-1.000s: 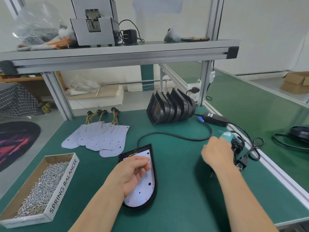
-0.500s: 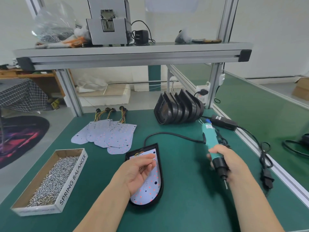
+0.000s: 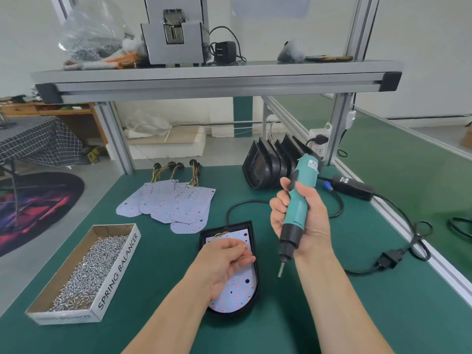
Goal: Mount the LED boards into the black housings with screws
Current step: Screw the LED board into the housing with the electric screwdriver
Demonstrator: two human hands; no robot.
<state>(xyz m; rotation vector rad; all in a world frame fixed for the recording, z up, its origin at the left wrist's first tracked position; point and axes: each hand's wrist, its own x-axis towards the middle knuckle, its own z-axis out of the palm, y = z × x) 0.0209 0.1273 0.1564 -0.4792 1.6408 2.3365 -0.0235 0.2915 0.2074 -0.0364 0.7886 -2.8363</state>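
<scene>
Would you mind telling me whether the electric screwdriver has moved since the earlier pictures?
Yes. The right hand has brought the screwdriver leftward from the table's right edge toward the black housing.

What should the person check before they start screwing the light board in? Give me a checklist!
1. LED board lies inside the black housing: ok.
2. Left hand is over the board: ok.
3. Screw pinched in the left hand's fingers: cannot tell, too small.
4. Right hand grips the screwdriver, bit pointing down: ok.
5. Bit lined up over a hole in the board: not ok, it hangs to the right of the housing.
6. Box of screws has plenty left: ok.
</scene>
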